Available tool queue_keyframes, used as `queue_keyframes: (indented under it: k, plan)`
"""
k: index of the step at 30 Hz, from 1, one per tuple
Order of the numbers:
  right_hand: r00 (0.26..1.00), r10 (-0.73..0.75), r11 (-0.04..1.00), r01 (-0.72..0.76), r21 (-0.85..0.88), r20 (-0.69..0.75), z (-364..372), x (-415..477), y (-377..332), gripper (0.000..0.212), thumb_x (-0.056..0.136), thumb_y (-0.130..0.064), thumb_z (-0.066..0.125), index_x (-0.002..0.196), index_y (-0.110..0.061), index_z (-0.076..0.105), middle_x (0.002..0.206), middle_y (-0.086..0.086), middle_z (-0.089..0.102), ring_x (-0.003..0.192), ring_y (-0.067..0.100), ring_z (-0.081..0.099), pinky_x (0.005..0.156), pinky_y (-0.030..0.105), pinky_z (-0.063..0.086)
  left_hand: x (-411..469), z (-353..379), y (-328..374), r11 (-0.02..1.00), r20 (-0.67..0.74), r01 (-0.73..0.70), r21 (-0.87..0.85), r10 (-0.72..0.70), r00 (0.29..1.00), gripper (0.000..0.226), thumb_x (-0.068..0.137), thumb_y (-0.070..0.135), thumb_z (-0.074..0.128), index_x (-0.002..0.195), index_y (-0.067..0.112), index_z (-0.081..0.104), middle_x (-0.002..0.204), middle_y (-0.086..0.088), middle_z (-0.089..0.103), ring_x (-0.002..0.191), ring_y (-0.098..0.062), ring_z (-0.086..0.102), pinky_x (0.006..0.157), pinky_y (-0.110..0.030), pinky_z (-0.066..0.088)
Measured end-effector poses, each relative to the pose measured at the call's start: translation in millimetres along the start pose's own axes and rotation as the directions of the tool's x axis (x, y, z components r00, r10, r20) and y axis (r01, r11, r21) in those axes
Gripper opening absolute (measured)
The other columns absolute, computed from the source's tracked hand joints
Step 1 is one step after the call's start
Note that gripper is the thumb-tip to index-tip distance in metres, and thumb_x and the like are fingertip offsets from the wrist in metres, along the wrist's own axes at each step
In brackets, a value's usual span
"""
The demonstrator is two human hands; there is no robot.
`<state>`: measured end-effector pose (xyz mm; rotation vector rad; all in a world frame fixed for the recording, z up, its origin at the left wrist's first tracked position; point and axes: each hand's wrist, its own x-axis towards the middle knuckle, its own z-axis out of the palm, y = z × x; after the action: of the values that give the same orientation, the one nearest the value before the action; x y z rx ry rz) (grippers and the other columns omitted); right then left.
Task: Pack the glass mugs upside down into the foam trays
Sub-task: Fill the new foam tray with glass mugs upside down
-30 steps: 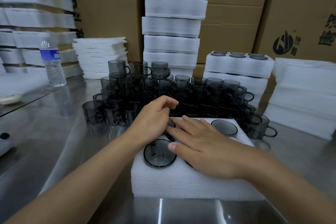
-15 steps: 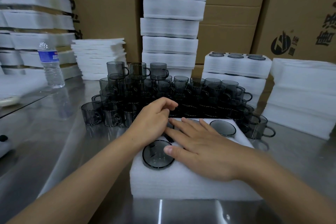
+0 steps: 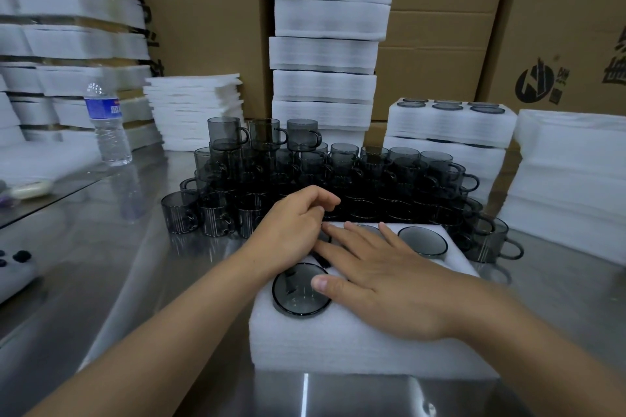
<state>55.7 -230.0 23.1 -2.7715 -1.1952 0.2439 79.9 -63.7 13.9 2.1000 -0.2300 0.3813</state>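
At worktop near edge: foam tray, inverted mugs seated in slots. Flat right hand, fingers straight, presses tray top. Curled left hand covers far-left slot, grip hidden. Likely step: seating mug flush. Next: take upright mug from pile behind, invert.
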Motion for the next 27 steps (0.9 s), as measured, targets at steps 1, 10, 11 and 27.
queue_keyframes:
  k: [1,10,11,27]
  plan:
    - [1.000,0.001,1.000,-0.001,0.001,0.006,0,0,0,0.065,0.087,-0.070,0.005,0.146,-0.048,-0.010,0.156,-0.019,-0.019,0.140,0.001,-0.025,0.115,0.040,-0.019,0,0,0,1.000,0.003,-0.001,0.003,0.001,1.000,0.037,0.096,0.008,0.041,0.091,0.041,0.058,0.102,0.019,0.062,0.087,0.005,0.056,0.074,-0.015,0.040]
    - [1.000,-0.007,1.000,0.007,-0.001,0.008,-2,0,-1,0.066,0.088,-0.068,0.007,0.148,-0.043,-0.005,0.157,-0.018,-0.014,0.142,0.004,-0.021,0.116,0.041,-0.016,0,0,0,0.998,0.030,-0.024,0.058,0.022,0.999,0.034,0.096,0.010,0.045,0.091,0.041,0.058,0.103,0.015,0.063,0.090,0.004,0.057,0.079,-0.017,0.044]
    - [1.000,-0.010,1.000,0.010,0.000,-0.002,-2,0,-1,0.066,0.088,-0.068,0.007,0.148,-0.042,-0.004,0.157,-0.018,-0.012,0.143,0.004,-0.019,0.116,0.040,-0.016,-1,0,0,0.998,0.043,-0.023,0.062,0.020,0.999,0.032,0.096,0.011,0.045,0.092,0.041,0.057,0.104,0.015,0.063,0.093,0.002,0.057,0.081,-0.019,0.045]
    - [0.993,-0.040,0.998,0.044,0.034,-0.107,0,-1,0,0.065,0.088,-0.067,0.013,0.147,-0.039,0.015,0.155,-0.016,0.003,0.138,-0.004,-0.012,0.112,0.028,-0.013,35,-11,11,0.796,0.249,-0.179,0.578,0.037,0.968,0.049,0.095,0.030,0.050,0.142,0.022,0.037,0.135,0.000,0.048,0.123,-0.016,0.040,0.103,-0.030,0.033]
